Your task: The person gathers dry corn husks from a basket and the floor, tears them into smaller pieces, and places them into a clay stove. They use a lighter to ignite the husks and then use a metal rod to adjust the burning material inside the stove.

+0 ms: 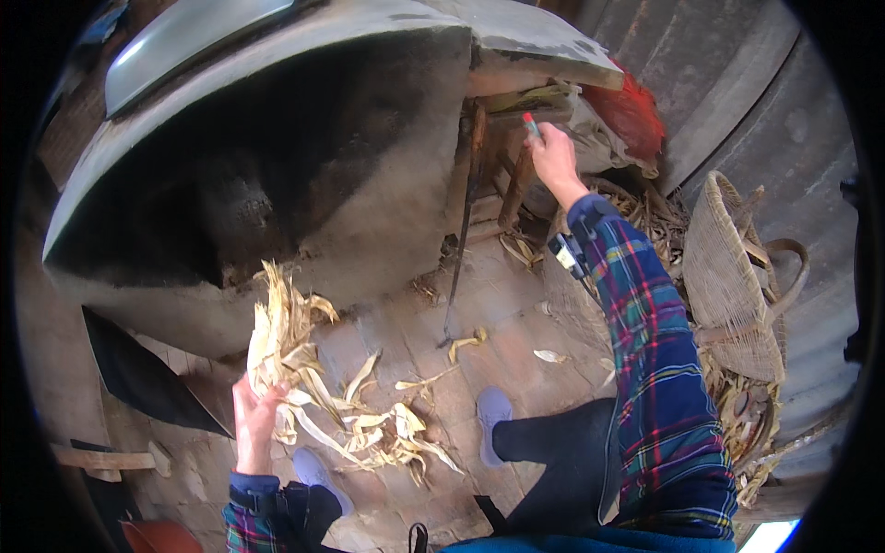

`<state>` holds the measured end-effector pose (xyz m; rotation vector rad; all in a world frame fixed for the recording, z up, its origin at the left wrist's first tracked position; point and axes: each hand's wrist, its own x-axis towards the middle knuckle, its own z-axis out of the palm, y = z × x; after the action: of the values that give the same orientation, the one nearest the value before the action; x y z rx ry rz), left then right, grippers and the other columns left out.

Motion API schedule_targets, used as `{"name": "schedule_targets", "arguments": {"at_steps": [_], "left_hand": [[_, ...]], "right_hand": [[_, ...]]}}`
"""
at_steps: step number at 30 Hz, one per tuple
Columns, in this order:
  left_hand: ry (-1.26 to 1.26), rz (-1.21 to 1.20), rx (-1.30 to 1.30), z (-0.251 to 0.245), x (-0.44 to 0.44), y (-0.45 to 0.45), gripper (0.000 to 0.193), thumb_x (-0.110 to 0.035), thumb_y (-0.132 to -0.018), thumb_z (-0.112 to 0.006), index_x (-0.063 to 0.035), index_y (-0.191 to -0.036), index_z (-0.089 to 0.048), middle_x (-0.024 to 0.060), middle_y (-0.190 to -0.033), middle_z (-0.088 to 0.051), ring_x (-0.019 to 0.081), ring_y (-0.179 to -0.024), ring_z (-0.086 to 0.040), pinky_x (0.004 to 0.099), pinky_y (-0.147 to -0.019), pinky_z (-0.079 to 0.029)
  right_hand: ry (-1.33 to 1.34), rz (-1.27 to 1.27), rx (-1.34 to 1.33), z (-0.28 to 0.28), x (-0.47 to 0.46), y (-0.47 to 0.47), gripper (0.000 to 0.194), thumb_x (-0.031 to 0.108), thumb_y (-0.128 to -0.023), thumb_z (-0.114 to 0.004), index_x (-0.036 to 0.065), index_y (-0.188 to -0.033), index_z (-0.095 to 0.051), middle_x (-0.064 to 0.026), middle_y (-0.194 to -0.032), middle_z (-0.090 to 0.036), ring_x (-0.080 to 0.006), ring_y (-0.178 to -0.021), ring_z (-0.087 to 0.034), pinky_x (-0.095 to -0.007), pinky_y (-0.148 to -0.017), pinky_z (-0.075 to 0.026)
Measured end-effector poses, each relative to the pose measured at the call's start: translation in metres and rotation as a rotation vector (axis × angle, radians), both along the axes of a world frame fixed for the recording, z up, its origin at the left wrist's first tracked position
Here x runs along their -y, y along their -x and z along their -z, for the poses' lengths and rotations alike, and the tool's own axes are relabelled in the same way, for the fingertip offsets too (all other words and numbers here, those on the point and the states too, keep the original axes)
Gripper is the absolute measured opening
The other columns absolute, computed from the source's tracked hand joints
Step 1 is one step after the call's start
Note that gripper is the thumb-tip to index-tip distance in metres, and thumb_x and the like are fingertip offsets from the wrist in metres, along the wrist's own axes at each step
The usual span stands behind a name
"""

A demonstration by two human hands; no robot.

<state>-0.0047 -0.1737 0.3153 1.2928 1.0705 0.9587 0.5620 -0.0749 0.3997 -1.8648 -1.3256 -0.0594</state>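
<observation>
A bundle of dry corn husks [276,339] stands upright in my left hand [259,415], in front of the soot-blackened face of a masonry stove [276,159]. Loose husks [387,435] trail below it onto the brick floor. My right hand [555,155] is stretched forward, closed around a small lighter [531,124] with a red top. No flame shows at it. Beside that hand are a small wooden stool [518,183] and a metal poker [462,256] with a wooden handle, leaning against the stove's corner.
On the right, a woven basket [722,290] rests on more dry husks beside a grey wall. A red bag [629,114] lies behind my right hand. Scattered husks are on the floor between my shoes [494,422]. A wooden-handled tool [110,459] is at the lower left.
</observation>
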Motion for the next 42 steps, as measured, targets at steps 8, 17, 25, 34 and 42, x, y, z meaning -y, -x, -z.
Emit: {"name": "schedule_targets", "arguments": {"at_steps": [8, 17, 25, 34, 42], "left_hand": [[0.070, -0.132, -0.010, -0.010, 0.021, 0.026, 0.036, -0.006, -0.078, -0.075, 0.0041, -0.111, -0.065, 0.0056, -0.098, -0.069, 0.0109, -0.085, -0.063, 0.0281, -0.079, -0.051], [-0.044, 0.005, 0.112, -0.034, 0.057, 0.062, 0.039, -0.005, -0.082, -0.071, 0.0024, -0.118, -0.058, 0.0085, -0.107, -0.064, 0.0200, -0.093, -0.065, 0.0333, -0.088, -0.050], [0.065, 0.199, 0.090, -0.056, 0.070, 0.086, 0.037, -0.007, -0.081, -0.072, 0.0046, -0.115, -0.062, 0.0066, -0.095, -0.070, 0.0129, -0.080, -0.067, 0.0255, -0.071, -0.053], [0.199, 0.215, 0.018, -0.061, 0.075, 0.075, 0.035, -0.006, -0.081, -0.069, 0.0059, -0.113, -0.063, 0.0099, -0.098, -0.070, 0.0169, -0.083, -0.069, 0.0274, -0.077, -0.055], [0.255, 0.223, 0.076, -0.081, 0.090, 0.042, 0.049, -0.004, -0.082, -0.067, 0.0077, -0.127, -0.052, 0.0149, -0.108, -0.067, 0.0230, -0.092, -0.069, 0.0340, -0.084, -0.056]], "right_hand": [[0.103, -0.678, -1.085, -0.034, 0.148, 0.214, 0.027, 0.010, -0.095, -0.040, 0.000, -0.117, -0.052, -0.0096, -0.093, -0.064, -0.0143, -0.077, -0.063, -0.0327, -0.072, -0.056], [0.130, -1.381, -1.600, -0.085, 0.280, 0.459, 0.022, 0.008, -0.091, -0.046, 0.001, -0.111, -0.052, -0.0085, -0.088, -0.065, -0.0128, -0.065, -0.059, -0.0264, -0.062, -0.050], [0.452, -0.732, -1.195, 0.014, 0.297, 0.390, 0.032, 0.026, -0.095, -0.048, 0.001, -0.106, -0.063, -0.0027, -0.073, -0.062, -0.0069, -0.058, -0.051, -0.0205, -0.055, -0.042], [0.471, -0.336, -1.485, 0.112, 0.280, 0.369, 0.054, 0.058, -0.089, -0.056, 0.005, -0.086, -0.068, -0.0021, -0.063, -0.061, -0.0070, -0.050, -0.050, -0.0234, -0.045, -0.035], [0.394, -0.240, -1.317, 0.128, 0.257, 0.353, 0.058, 0.057, -0.084, -0.060, 0.003, -0.063, -0.063, -0.0058, -0.056, -0.060, -0.0126, -0.050, -0.054, -0.0265, -0.048, -0.042]]}}
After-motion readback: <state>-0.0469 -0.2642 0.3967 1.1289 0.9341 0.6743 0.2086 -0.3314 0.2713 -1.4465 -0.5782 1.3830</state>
